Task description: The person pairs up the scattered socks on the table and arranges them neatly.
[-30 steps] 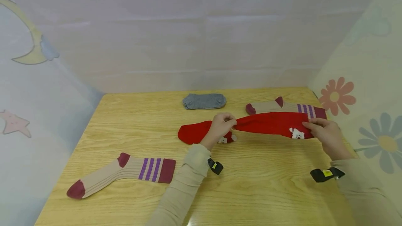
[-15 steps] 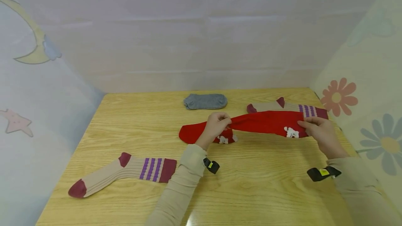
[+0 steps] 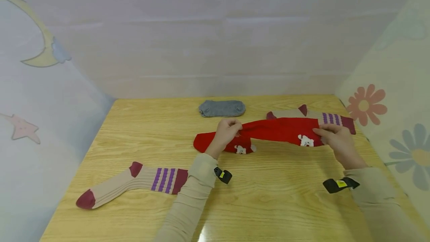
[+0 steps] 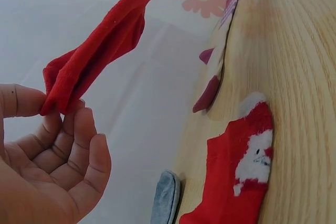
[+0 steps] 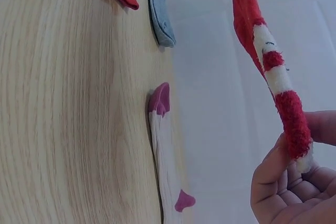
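Stretched sideways above the table, a red sock (image 3: 282,130) hangs between my two hands, a white bear face near its right end. My left hand (image 3: 224,135) pinches its left end between thumb and fingers; the left wrist view shows the cloth folded there. At the other end my right hand (image 3: 339,143) pinches the fuzzy white-and-red edge (image 5: 296,124). A matching red sock (image 4: 236,166) lies flat on the table below, partly hidden by my left hand in the head view; its bear face shows.
A striped beige-and-maroon sock (image 3: 129,184) lies at the front left of the wooden table (image 3: 268,204). Its match (image 3: 312,114) lies at the back right, partly behind the held sock. A folded grey sock bundle (image 3: 222,108) sits at the back, near the wall (image 3: 215,62).
Both hands have shifted left together, carrying the stretched red sock, so more of the lying red sock's bear face shows. The head view has turned slightly left.
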A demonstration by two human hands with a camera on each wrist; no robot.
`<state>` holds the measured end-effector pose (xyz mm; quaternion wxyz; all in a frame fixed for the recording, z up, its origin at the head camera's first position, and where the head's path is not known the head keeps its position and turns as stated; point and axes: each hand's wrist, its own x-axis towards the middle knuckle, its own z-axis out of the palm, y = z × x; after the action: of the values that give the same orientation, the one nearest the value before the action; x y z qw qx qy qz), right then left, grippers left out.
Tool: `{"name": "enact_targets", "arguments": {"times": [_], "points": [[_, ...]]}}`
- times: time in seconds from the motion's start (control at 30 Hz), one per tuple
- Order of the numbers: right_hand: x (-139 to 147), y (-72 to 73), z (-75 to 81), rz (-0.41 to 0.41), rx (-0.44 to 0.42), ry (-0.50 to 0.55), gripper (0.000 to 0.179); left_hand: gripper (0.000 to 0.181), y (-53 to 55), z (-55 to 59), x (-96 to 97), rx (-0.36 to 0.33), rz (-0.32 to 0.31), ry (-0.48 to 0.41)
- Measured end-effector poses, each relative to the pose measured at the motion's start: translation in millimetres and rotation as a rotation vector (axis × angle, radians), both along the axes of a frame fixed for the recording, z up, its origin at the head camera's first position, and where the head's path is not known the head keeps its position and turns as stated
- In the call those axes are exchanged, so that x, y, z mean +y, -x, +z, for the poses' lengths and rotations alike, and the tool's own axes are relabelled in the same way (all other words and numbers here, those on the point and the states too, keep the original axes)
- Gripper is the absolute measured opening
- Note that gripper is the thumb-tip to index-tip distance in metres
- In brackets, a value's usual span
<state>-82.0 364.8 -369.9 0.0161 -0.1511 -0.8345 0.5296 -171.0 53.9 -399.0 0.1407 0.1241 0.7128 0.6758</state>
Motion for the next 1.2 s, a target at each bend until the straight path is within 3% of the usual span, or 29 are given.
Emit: {"name": "enact_targets", "arguments": {"times": [0.23, 0.57, 0.83, 1.2], "points": [[-14.0, 6.2, -1.8, 0.027, 0.004, -0.103, 0.050, 0.019, 2.8, 0.8, -9.0, -0.008, 0.037, -0.008], [-22.6, 10.5, -3.0, 0.050, 0.034, -0.084, 0.047, 0.019, 3.8, 0.8, -16.1, 0.028, 0.080, -0.016], [-35.3, 18.8, -6.6, 0.060, 0.012, -0.067, 0.053, 0.020, 5.1, -2.4, -28.5, 0.026, 0.110, -0.030], [-46.9, 26.2, -16.5, 0.083, 0.095, -0.022, 0.044, 0.021, 6.1, -4.9, -41.7, 0.018, 0.176, -0.023]]}}
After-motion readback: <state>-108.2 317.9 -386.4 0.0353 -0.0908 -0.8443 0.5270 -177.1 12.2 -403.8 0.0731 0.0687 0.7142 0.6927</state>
